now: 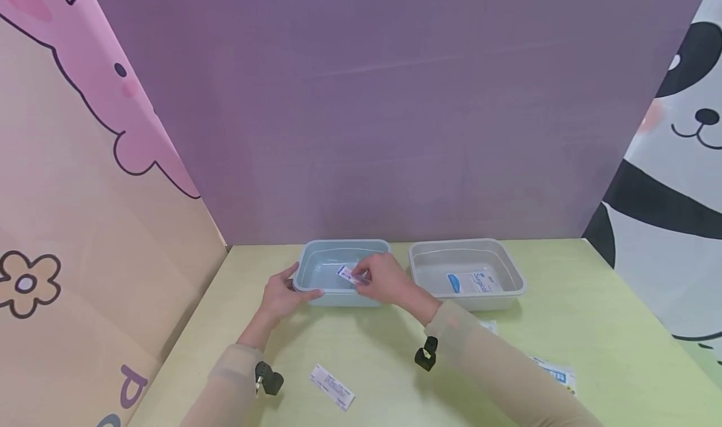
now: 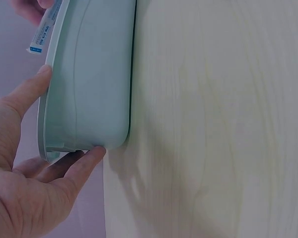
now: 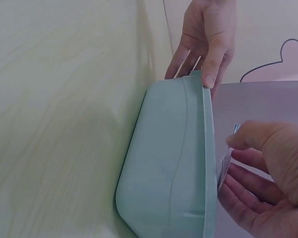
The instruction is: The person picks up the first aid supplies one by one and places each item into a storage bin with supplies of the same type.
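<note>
In the head view, my left hand grips the near left corner of a light blue plastic bin. Its thumb lies along the front rim, while the other fingers reach round the left side, as the left wrist view also shows. Over the bin's opening, my right hand pinches a small flat white packet with blue print between thumb and fingers. The packet is tilted, and the fingers cover part of it. In the right wrist view this packet is just beyond the bin's rim.
A grey bin stands to the right, holding a white and blue packet marked "Surgical". A slim printed white packet lies on the pale table in front. Another packet lies partly behind the right sleeve. A purple panel rises behind.
</note>
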`<state>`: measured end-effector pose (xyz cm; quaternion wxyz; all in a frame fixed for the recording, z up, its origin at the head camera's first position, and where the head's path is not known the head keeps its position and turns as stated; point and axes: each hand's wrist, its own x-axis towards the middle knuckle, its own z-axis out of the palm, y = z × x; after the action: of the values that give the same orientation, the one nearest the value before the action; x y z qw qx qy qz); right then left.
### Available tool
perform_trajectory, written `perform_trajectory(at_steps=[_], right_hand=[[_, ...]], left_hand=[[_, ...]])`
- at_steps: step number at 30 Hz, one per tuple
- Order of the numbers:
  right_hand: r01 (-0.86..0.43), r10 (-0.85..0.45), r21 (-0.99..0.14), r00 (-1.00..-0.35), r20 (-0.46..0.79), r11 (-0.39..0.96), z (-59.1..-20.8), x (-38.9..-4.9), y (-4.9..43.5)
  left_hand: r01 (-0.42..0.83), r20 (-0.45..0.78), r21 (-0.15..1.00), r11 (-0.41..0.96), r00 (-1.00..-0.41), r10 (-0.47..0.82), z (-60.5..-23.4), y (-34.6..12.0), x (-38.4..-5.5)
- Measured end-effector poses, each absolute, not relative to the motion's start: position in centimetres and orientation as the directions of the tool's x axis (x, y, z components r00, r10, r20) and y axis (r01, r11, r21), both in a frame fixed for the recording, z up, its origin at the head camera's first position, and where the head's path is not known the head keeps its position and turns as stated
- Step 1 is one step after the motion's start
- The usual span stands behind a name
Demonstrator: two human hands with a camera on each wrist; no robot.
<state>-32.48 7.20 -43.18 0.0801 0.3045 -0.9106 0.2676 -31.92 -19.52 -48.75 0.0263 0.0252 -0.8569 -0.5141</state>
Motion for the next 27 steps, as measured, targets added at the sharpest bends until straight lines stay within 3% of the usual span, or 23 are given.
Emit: perform_trajectory(at_steps=[27], right_hand=[[-0.635, -0.531, -0.428, -0.772, 0.35, 0.643, -43.5, -33.8, 6.4]], left_hand=[[-0.028, 0.005, 0.892, 0.451, -0.997, -0.071, -48.2, -19.6, -31.5]])
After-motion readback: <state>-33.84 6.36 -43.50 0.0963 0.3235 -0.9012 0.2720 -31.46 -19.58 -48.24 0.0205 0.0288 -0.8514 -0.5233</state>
